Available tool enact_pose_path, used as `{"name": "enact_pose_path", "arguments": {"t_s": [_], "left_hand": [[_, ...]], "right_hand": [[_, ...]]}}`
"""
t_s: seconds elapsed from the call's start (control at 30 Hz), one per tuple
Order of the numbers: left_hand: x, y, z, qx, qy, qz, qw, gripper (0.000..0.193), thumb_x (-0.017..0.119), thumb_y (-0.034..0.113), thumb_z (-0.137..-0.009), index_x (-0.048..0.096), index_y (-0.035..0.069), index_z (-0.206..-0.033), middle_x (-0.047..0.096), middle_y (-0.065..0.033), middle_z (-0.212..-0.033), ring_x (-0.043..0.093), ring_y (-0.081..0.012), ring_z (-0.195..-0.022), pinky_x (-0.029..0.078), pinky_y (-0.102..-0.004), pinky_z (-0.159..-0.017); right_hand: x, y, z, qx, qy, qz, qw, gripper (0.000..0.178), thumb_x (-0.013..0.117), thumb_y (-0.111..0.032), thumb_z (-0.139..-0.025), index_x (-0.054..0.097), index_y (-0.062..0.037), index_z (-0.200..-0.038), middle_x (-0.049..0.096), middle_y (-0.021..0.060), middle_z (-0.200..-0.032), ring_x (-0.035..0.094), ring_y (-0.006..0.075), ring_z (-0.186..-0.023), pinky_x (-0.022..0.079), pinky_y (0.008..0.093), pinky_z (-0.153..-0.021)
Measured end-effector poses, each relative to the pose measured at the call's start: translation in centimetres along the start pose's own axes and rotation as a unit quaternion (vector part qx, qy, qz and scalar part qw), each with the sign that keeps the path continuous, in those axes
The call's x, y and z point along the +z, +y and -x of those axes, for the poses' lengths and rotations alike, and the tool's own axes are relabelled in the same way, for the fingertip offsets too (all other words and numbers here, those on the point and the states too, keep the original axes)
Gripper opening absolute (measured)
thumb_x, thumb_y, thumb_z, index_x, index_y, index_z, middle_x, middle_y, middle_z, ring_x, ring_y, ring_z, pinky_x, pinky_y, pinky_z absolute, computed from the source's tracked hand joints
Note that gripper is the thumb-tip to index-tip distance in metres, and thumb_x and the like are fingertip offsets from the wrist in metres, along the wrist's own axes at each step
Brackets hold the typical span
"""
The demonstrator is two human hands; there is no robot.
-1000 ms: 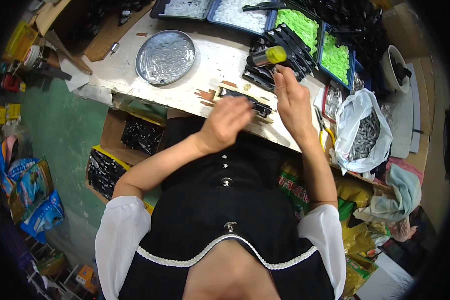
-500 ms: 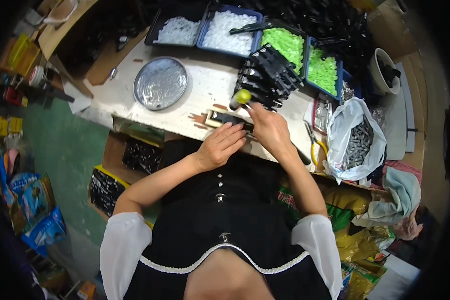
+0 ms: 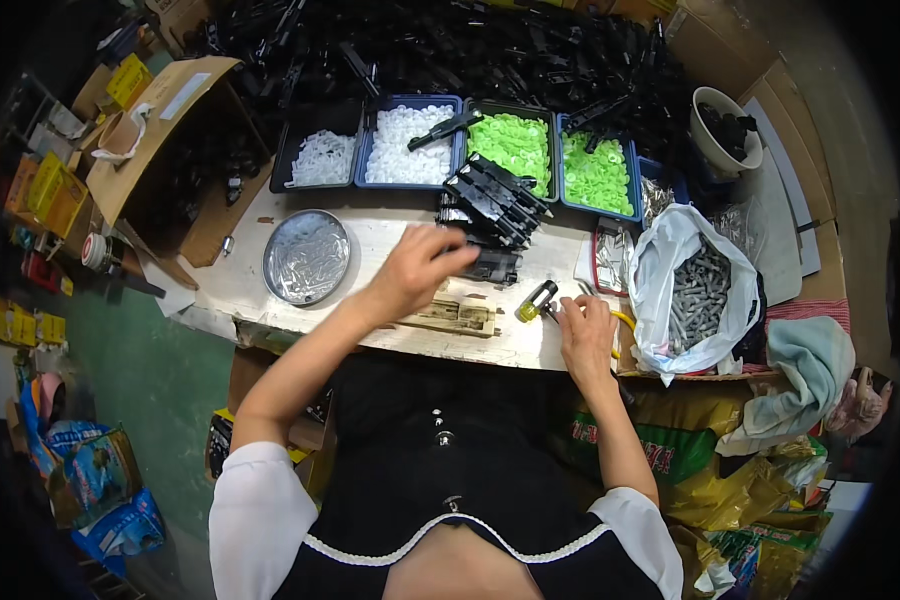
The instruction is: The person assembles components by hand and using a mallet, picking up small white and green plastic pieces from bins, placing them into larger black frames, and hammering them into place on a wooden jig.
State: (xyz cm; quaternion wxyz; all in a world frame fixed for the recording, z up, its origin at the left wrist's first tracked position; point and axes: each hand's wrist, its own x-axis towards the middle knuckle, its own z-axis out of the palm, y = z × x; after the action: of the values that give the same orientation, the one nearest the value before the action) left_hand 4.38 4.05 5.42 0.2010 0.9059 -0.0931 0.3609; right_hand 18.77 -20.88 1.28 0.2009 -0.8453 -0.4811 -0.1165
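Wooden jig [image 3: 460,317] sitting bare, hammer [image 3: 537,302] down beside it

So the jig's a long pale block with a dark-stained trough, near the front edge of the white table [image 3: 380,238]. Left hand [image 3: 417,270] is blurry over the stacked black parts [image 3: 490,203], can't tell if it's grabbed 1. Right hand [image 3: 588,330] is at the hammer's handle, fingers bent, can't tell if gripping. 0.5 s ago the left hand was on a black piece in the jig, hammer raised above.

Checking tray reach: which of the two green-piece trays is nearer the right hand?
The right green-piece tray. It is closer to the right hand; the left green-piece tray adjoins the tray of white pieces.
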Motion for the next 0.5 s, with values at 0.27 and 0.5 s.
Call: {"name": "enact_pose_path", "arguments": {"t_s": [0.27,0.5], "left_hand": [[3.1,-5.4,-9.1,0.029,-0.091,-0.069,0.993,0.029,0.061,0.003,-0.073,0.060,0.009,-0.101,0.054,-0.0053,-0.090,0.051,-0.0218,-0.085,0.033,-0.0333,-0.078],[4.3,-5.8,-9.6,0.015,-0.124,-0.047,0.991,0.031,0.060,0.006,-0.073,0.057,0.017,-0.102,0.050,-0.0043,-0.089,0.051,-0.0212,-0.082,0.031,-0.0360,-0.077]], "right_hand": [[-1.6,2.1,-1.5,0.018,0.030,-0.033,0.999,0.014,0.059,-0.010,-0.077,0.059,-0.0084,-0.091,0.053,0.0063,-0.090,0.048,0.0231,-0.085,0.031,0.0370,-0.070],[-3.1,2.6,-6.6,0.007,0.082,-0.061,0.995,0.007,0.057,-0.006,-0.079,0.059,-0.0074,-0.086,0.055,0.0050,-0.080,0.052,0.0226,-0.079,0.030,0.0351,-0.067]]}}
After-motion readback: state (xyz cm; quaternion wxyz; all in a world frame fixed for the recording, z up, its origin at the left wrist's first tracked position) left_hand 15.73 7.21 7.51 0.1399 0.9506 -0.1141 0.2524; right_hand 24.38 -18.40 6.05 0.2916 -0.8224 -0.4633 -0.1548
